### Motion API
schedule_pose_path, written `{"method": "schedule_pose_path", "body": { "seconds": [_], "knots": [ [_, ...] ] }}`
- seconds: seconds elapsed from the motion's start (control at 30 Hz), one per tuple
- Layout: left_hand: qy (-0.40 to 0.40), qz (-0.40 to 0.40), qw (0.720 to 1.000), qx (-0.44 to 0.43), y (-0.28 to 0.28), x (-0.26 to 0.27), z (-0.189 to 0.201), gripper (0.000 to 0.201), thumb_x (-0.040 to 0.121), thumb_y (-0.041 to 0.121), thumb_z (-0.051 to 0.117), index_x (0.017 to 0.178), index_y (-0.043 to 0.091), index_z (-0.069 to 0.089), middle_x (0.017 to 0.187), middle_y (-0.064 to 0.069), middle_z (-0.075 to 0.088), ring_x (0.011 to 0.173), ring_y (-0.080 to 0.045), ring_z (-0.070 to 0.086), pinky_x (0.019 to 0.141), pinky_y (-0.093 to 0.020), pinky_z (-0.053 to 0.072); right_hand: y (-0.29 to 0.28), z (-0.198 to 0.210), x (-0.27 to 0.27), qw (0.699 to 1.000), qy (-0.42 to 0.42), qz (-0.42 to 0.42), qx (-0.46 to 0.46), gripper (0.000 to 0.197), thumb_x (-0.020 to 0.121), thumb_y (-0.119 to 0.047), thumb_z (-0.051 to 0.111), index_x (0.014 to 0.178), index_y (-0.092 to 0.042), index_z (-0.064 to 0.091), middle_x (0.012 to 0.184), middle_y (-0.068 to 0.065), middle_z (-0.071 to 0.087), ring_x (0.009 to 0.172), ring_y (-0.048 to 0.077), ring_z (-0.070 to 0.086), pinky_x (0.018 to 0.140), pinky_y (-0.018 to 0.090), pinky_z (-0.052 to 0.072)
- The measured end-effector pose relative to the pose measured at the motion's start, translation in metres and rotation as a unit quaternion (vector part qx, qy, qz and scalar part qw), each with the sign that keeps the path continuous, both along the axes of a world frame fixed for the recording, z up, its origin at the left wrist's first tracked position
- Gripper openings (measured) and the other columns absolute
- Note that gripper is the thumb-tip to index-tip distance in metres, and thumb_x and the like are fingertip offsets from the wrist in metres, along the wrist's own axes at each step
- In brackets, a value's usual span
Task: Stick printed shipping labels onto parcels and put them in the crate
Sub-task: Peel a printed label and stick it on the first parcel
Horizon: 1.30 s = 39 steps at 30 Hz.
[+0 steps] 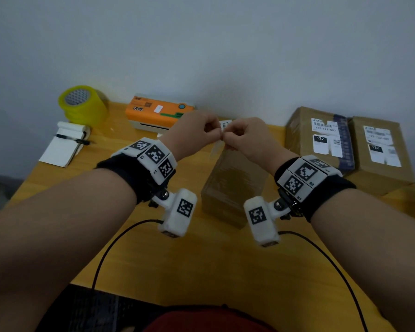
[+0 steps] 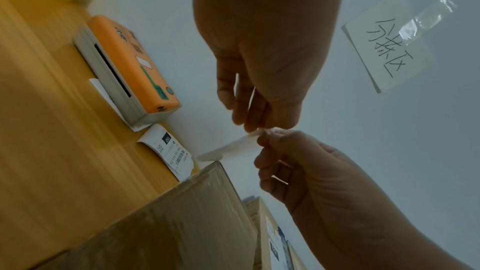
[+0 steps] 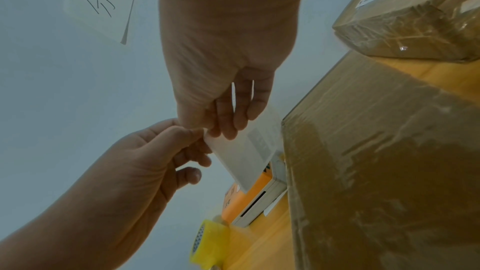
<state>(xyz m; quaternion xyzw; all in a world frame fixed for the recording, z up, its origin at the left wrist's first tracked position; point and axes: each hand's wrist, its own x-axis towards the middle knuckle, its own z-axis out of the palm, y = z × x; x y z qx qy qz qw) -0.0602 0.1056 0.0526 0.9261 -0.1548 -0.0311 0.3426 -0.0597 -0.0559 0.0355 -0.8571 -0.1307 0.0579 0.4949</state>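
A white shipping label (image 1: 216, 149) hangs in the air between both hands, above a plain brown parcel (image 1: 233, 185) at the table's middle. My left hand (image 1: 219, 133) pinches the label's top corner, and my right hand (image 1: 227, 138) pinches the same corner right beside it. Seen from the left wrist, the left hand's fingertips (image 2: 249, 124) meet the right hand's fingertips (image 2: 265, 139) over the curling label (image 2: 231, 150) and the parcel (image 2: 182, 223). From the right wrist, the label (image 3: 246, 151) shows its blank side next to the parcel (image 3: 376, 161).
An orange label printer (image 1: 157, 111) stands at the back by the wall, with another printed label (image 2: 168, 151) beside it. Two labelled parcels (image 1: 321, 137) (image 1: 381, 154) sit at the right. Yellow tape rolls (image 1: 84, 106) and a white pad (image 1: 64, 147) lie at the left.
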Motion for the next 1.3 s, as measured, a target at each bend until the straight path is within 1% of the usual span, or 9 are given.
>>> {"method": "schedule_pose_path", "body": {
  "seconds": [0.17,0.33,0.5,0.6,0.77,0.97,1.1,1.23,1.3],
  "knots": [
    [0.010,0.009,1.000,-0.019,0.002,0.000,-0.004,0.010,0.089,0.016,0.056,0.085,0.008,0.061,0.067,0.004,0.051,0.056,-0.007,0.043,0.051,-0.014,0.036,-0.002,0.000,-0.004,1.000,0.001,0.005,-0.007,0.011,0.084,-0.009,0.062,0.078,-0.007,0.071,0.066,0.002,0.065,0.058,0.006,0.057,0.061,0.020,0.050],
    [0.023,0.043,0.998,-0.026,0.025,0.005,-0.003,0.009,0.091,0.014,0.054,0.083,0.012,0.057,0.068,0.005,0.051,0.058,-0.009,0.043,0.055,-0.021,0.037,-0.018,-0.013,-0.001,0.998,0.018,-0.015,-0.066,0.014,0.084,-0.011,0.059,0.074,-0.006,0.068,0.070,0.007,0.068,0.068,0.018,0.062,0.073,0.038,0.055],
    [0.014,-0.022,0.998,0.062,0.023,0.002,-0.001,0.007,0.092,0.018,0.056,0.085,0.016,0.059,0.073,0.013,0.051,0.065,-0.006,0.051,0.058,-0.016,0.041,-0.013,-0.009,0.002,0.998,-0.038,-0.023,-0.040,0.012,0.091,-0.023,0.059,0.097,-0.015,0.067,0.077,-0.004,0.060,0.068,0.008,0.053,0.062,0.018,0.045],
    [0.000,-0.043,0.996,0.074,0.014,0.002,-0.003,0.006,0.090,0.018,0.058,0.088,0.013,0.062,0.075,0.009,0.055,0.067,-0.006,0.052,0.059,-0.011,0.039,-0.002,-0.002,0.007,0.996,-0.076,0.008,-0.044,0.013,0.088,-0.023,0.065,0.094,-0.015,0.072,0.077,-0.017,0.055,0.071,0.000,0.048,0.064,0.009,0.037],
    [-0.017,-0.066,0.989,0.129,0.006,0.002,0.001,0.010,0.091,0.022,0.056,0.092,0.015,0.062,0.073,0.010,0.053,0.064,-0.006,0.050,0.057,-0.016,0.039,-0.003,0.006,0.014,0.993,-0.055,0.065,-0.087,0.014,0.085,-0.019,0.068,0.093,-0.008,0.074,0.082,0.000,0.062,0.071,0.001,0.051,0.062,0.005,0.034],
    [-0.036,-0.089,0.975,0.201,0.000,0.003,0.000,0.020,0.094,0.027,0.050,0.100,0.013,0.064,0.088,0.000,0.061,0.075,-0.013,0.053,0.065,-0.025,0.039,-0.009,0.010,0.015,0.988,-0.030,0.090,-0.125,0.011,0.085,-0.018,0.069,0.092,-0.011,0.074,0.067,-0.011,0.057,0.058,-0.005,0.051,0.056,0.003,0.036],
    [-0.041,-0.086,0.975,0.200,-0.002,0.002,-0.001,0.022,0.095,0.027,0.050,0.102,0.012,0.064,0.095,-0.002,0.064,0.079,-0.013,0.055,0.070,-0.026,0.047,-0.012,0.009,0.015,0.984,-0.015,0.098,-0.145,0.013,0.085,-0.020,0.068,0.092,-0.011,0.074,0.068,-0.012,0.058,0.062,0.001,0.051,0.056,0.003,0.036],
    [-0.054,-0.093,0.973,0.205,-0.002,0.002,0.000,0.022,0.095,0.026,0.050,0.103,0.011,0.063,0.098,-0.003,0.063,0.081,-0.014,0.055,0.072,-0.027,0.047,-0.012,0.007,0.014,0.985,-0.008,0.103,-0.140,0.006,0.085,-0.017,0.069,0.088,-0.014,0.072,0.066,-0.016,0.057,0.057,-0.009,0.052,0.055,0.002,0.036],
    [-0.063,-0.093,0.970,0.213,-0.003,0.002,0.000,0.022,0.094,0.026,0.050,0.104,0.011,0.062,0.099,-0.004,0.062,0.084,-0.016,0.056,0.074,-0.029,0.049,-0.011,0.005,0.015,0.985,-0.003,0.102,-0.140,0.003,0.085,-0.018,0.069,0.085,-0.016,0.071,0.066,-0.015,0.057,0.057,-0.004,0.052,0.054,0.003,0.036]
  ]
}}
